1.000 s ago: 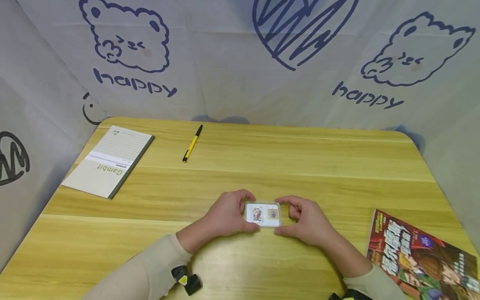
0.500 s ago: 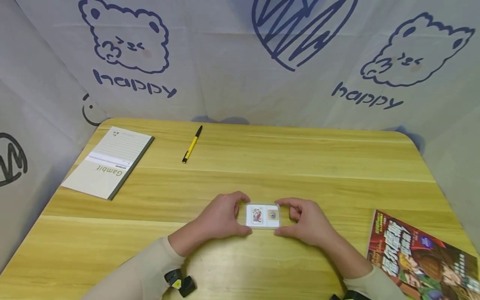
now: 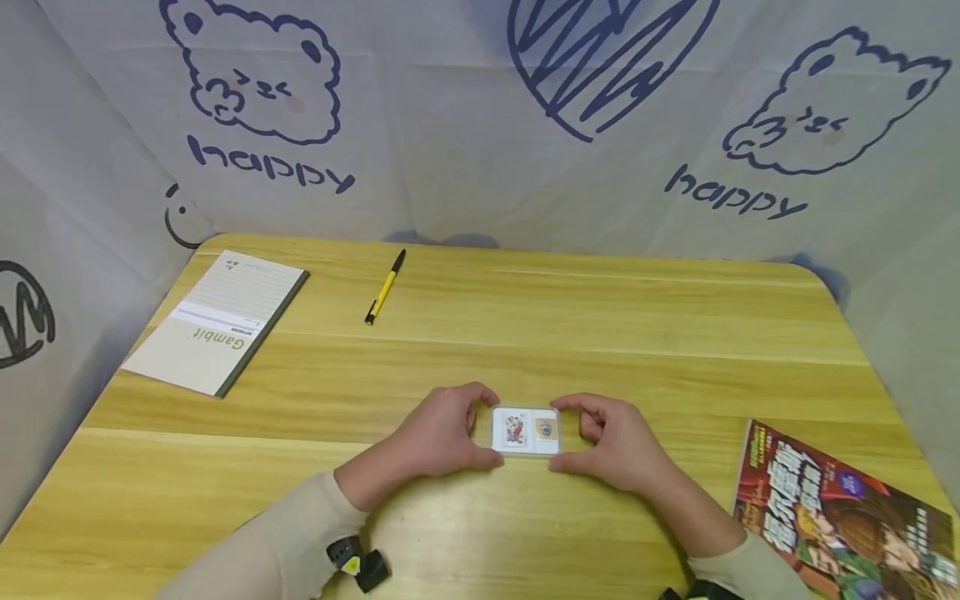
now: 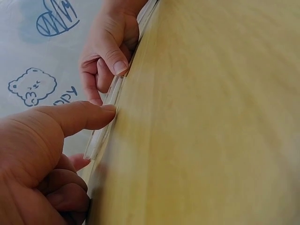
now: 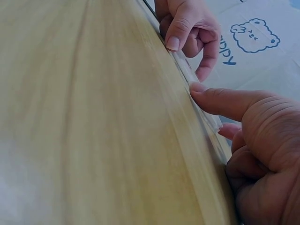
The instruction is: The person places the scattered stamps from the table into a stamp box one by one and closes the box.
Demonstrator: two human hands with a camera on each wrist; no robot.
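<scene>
A small, flat, clear plastic case (image 3: 526, 432) with a white insert lies low over the table in the head view. Its insert shows a colourful stamp-like picture on the left and a tan square with a round emblem on the right. My left hand (image 3: 444, 435) pinches the left end, thumb at the near corner and index finger at the far one. At the opposite end my right hand (image 3: 611, 440) pinches it the same way. Both wrist views show the case edge-on, close to the tabletop, with a thumb (image 4: 89, 115) along its near edge.
A Gambit notebook (image 3: 217, 325) lies at the left of the wooden table (image 3: 600, 325). To its right is a yellow and black pen (image 3: 386, 287). A colourful magazine (image 3: 847, 508) sits at the right front. White cloth with drawings (image 3: 450, 125) hangs behind the table.
My left hand has slid a little left, from overlapping the case's left part to its left corners. The right hand and the case have hardly moved.
</scene>
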